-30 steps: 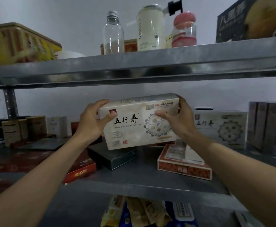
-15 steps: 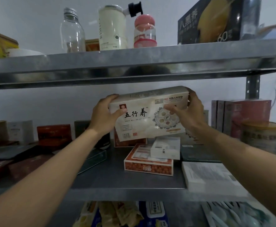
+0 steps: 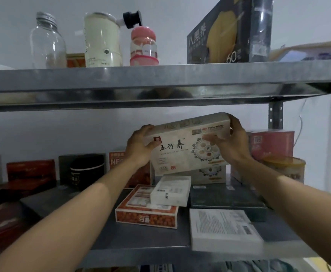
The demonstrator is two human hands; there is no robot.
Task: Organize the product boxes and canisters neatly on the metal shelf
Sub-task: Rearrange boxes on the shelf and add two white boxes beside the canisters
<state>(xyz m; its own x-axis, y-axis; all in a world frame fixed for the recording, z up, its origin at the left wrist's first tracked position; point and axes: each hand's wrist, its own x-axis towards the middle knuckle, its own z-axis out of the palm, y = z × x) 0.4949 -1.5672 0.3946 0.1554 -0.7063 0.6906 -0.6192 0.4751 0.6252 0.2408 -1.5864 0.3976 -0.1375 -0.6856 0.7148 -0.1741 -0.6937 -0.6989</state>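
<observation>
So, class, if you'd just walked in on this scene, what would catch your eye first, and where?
A white box with black characters is held up at centre, between the two shelves, the left grip and right grip on its ends. On the upper shelf stand a clear glass bottle, a cream canister and a pink-lidded jar, with a dark box to their right.

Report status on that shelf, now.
Left hand, right hand grip the cream box at its ends. Box off the shelf, tilted. Below it: small white box atop the orange box.
</observation>
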